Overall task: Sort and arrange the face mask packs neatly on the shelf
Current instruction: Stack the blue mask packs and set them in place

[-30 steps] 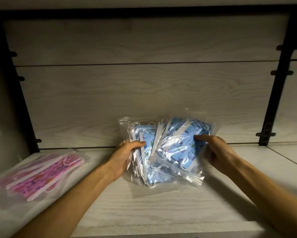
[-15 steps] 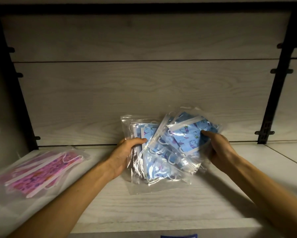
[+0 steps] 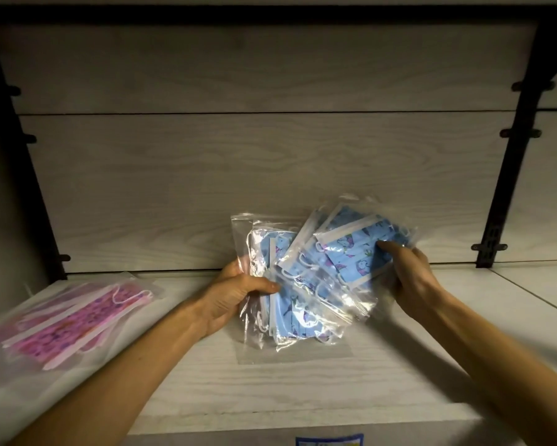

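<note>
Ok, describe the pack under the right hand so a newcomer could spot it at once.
On the pale wood shelf, both hands hold a fanned bunch of clear packs of blue masks. The top pack is the one on the right, tilted, under the right hand thumb. The pink packs lie apart, far left.

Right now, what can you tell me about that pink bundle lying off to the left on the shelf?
The pink mask packs are a small stack of clear, glossy plastic bags holding pink patterned face masks with white edge strips and thin ear loops. They lie flat and slightly fanned at the left end of the pale wood-grain shelf, angled toward the back corner. Neither hand touches them.
</note>
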{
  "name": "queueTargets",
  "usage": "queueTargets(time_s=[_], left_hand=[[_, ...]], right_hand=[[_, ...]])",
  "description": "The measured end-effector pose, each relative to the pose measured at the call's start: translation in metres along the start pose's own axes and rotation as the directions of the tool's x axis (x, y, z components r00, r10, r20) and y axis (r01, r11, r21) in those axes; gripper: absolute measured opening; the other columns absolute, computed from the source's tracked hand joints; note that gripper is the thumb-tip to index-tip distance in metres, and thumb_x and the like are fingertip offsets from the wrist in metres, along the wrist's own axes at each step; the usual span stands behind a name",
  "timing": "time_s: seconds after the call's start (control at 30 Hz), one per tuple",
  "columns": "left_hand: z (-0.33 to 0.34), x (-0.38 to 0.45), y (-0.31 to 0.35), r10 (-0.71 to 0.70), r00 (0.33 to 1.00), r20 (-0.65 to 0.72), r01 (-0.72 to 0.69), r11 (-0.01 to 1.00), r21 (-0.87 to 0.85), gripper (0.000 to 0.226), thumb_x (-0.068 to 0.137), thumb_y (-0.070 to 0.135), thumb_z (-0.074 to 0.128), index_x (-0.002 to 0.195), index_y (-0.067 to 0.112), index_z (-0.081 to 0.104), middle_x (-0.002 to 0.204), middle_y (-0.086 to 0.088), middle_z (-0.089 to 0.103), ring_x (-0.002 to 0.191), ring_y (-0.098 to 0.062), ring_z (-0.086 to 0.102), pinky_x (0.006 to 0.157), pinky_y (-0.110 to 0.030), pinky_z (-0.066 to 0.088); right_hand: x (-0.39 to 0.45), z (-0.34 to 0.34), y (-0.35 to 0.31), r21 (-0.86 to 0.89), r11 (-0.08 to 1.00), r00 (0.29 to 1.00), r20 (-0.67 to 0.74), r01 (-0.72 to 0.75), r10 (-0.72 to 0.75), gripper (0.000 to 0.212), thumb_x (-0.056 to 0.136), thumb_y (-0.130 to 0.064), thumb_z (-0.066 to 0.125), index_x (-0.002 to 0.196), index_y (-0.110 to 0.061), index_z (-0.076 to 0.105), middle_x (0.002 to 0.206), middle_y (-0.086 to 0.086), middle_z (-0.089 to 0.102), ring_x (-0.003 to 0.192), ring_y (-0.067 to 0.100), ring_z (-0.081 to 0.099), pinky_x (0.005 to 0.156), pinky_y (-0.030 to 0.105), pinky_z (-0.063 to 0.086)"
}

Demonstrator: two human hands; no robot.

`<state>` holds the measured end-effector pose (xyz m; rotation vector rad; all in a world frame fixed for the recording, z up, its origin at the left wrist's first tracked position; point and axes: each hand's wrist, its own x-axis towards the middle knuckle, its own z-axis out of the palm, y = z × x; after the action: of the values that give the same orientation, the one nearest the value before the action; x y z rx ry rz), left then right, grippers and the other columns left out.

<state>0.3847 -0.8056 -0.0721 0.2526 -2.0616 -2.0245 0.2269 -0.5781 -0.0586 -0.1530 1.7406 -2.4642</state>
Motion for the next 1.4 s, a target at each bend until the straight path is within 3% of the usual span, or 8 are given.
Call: queueTargets(time_s=[0.17,0.33,0.73,0.93,1.03,1.13,1.3,1.4], left_hand=[[0.001,0.0,0.001,0.011,0.998,-0.055,-0.01,1.0,0.027,0.048,0.075,-0.002,0.077,0.121,0.003,0.063,0.112,-0.018,0.075,0.115,-0.039,0.066,0.109,-0.055,0.044],[0.001,-0.001,0.003,0.004,0.997,-0.074,0.0,0.998,0.062,0.025,0.081,-0.004,0.069,0.099,0.013,0.062,0.089,-0.01,0.07,0.073,-0.013,0.061,0.065,-0.025,0.045],[-0.007,0.008,0.002,0.053,0.963,-0.265,-0.035,0.997,0.07,0.019,0.078,-0.008,0.063,0.082,0.011,0.064,0.053,0.006,0.061,0.048,-0.005,0.056,0.043,-0.016,0.043],[-0.007,0.012,0.0,0.04,0.972,-0.231,-0.031,0.999,0.043,0.017,0.075,-0.005,0.064,0.078,0.01,0.059,0.06,0.001,0.059,0.061,-0.012,0.053,0.056,-0.023,0.042],[-0.005,0.004,0.003,0.042,0.993,-0.111,-0.036,0.998,0.053,0.009,0.075,0.007,0.067,0.083,0.004,0.068,0.071,-0.006,0.065,0.073,-0.02,0.057,0.068,-0.029,0.046],[-0.006,0.0,0.005,0.025,1.0,-0.012,-0.024,0.998,0.058,0.055,0.07,0.025,0.069,0.111,-0.012,0.067,0.108,-0.03,0.07,0.094,-0.034,0.061,0.099,-0.052,0.045],[-0.011,0.001,0.003,0.01,0.999,0.039,-0.014,0.995,0.1,0.043,0.076,0.035,0.074,0.112,0.011,0.075,0.11,-0.011,0.077,0.105,-0.031,0.072,0.11,-0.051,0.043],[-0.013,0.001,0.004,0.006,1.0,0.03,-0.01,0.99,0.139,0.053,0.07,0.045,0.079,0.11,0.012,0.069,0.106,-0.007,0.077,0.107,-0.032,0.07,0.113,-0.055,0.039]], right_hand=[[-0.001,-0.002,0.0,-0.082,0.991,0.993,-0.052,0.104,-0.108,0.023,0.096,-0.009,0.06,0.118,-0.001,0.061,0.1,0.016,0.069,0.092,0.032,0.068,0.095,0.046,0.055],[-0.003,-0.004,-0.004,-0.132,0.971,0.978,-0.037,0.2,-0.207,0.008,0.097,-0.01,0.058,0.093,-0.015,0.063,0.099,0.013,0.068,0.095,0.031,0.063,0.097,0.054,0.052],[0.013,-0.056,-0.029,-0.164,0.972,0.983,-0.044,0.168,-0.177,0.01,0.09,-0.007,0.061,0.084,0.002,0.063,0.065,0.015,0.059,0.045,0.023,0.06,0.035,0.023,0.044],[0.02,-0.093,-0.051,-0.167,0.985,0.97,0.231,-0.04,0.078,0.022,0.092,-0.019,0.062,0.105,-0.003,0.054,0.062,0.012,0.057,0.045,0.026,0.055,0.036,0.029,0.047],[0.024,-0.089,-0.072,-0.355,0.929,0.95,0.311,0.101,0.016,0.045,0.069,-0.03,0.081,0.098,0.0,0.063,0.069,0.02,0.061,0.052,0.03,0.058,0.045,0.032,0.052],[0.026,-0.066,-0.091,-0.511,0.794,0.872,0.487,0.328,-0.047,0.049,0.057,-0.034,0.092,0.093,-0.006,0.074,0.094,0.02,0.074,0.079,0.037,0.072,0.071,0.043,0.061],[0.009,-0.008,-0.096,-0.59,0.631,0.701,0.706,0.504,0.1,0.031,0.069,-0.037,0.086,0.097,-0.026,0.077,0.099,0.0,0.078,0.09,0.017,0.075,0.07,0.017,0.056],[0.006,0.012,-0.083,-0.627,0.581,0.655,0.729,0.519,0.2,0.028,0.077,-0.033,0.081,0.1,-0.019,0.074,0.1,0.001,0.078,0.091,0.018,0.074,0.078,0.023,0.059]])
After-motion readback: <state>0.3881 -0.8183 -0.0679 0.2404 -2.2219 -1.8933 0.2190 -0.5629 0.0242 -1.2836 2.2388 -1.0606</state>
